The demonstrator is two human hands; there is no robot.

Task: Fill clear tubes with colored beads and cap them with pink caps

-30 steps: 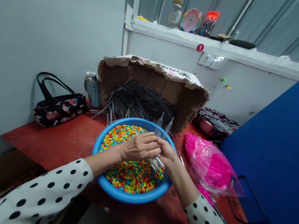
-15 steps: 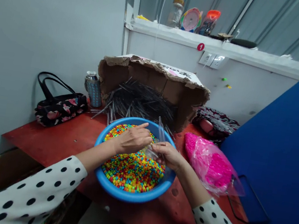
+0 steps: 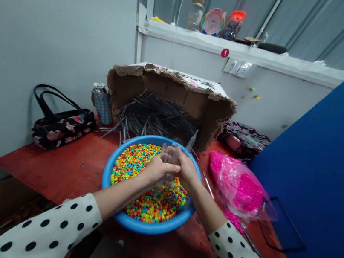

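My left hand (image 3: 159, 171) and my right hand (image 3: 187, 170) meet above a blue plastic basin (image 3: 145, 224) heaped with small multicoloured beads (image 3: 145, 198). Between them stands a bunch of clear plastic tubes (image 3: 169, 156), upright and gripped mainly by my left hand. One narrow clear tube (image 3: 191, 141) sticks up past my right fingers, tilted toward the back right. Where the fingers wrap them, the tubes are partly hidden. Both hands are just above the beads, and I cannot tell whether they touch them.
A torn cardboard box (image 3: 171, 88) lies on its side behind the basin, holding a pile of thin dark-tipped tubes (image 3: 157, 120). A pink bag of beads (image 3: 237, 186) lies right, a floral handbag (image 3: 60, 127) and a can (image 3: 102, 103) left, on a red tabletop (image 3: 56, 167).
My hands have come together over the basin's middle. The clear tubes now stand more upright between them. The camera view has shifted slightly left.
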